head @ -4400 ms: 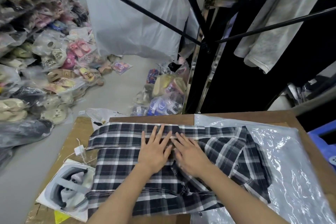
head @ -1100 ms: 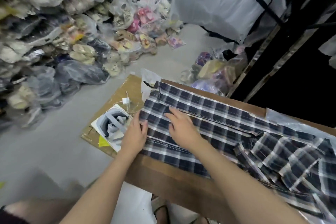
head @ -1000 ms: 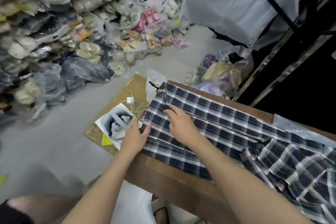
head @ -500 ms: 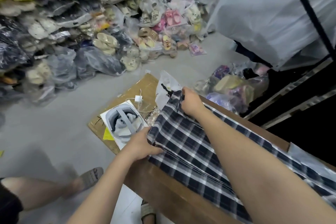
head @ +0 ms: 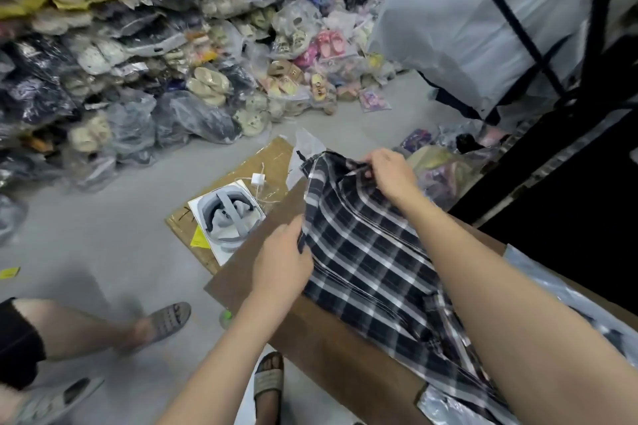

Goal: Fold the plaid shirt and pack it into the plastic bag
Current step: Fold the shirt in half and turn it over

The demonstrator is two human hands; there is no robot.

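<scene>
The dark plaid shirt [head: 366, 252] lies lengthwise on the brown table [head: 331, 338], its left end lifted off the surface. My left hand [head: 281, 262] pinches the near corner of that end. My right hand [head: 390, 172] grips the far corner, raised above the table. The clear plastic bag [head: 566, 307] lies under the shirt at the right, and part of it shows past my right forearm and at the bottom edge.
A flat cardboard sheet [head: 266, 162] left of the table carries a white headset box [head: 226, 217] and a small charger with its cable [head: 258, 179]. Bagged sandals [head: 172, 62] pile up along the left. A person's leg and sandal [head: 162, 321] stand near the table's front-left corner.
Both hands left the flat shirt and took hold of its left end, one corner each. That end has risen off the table and moved right, baring the table's left corner.
</scene>
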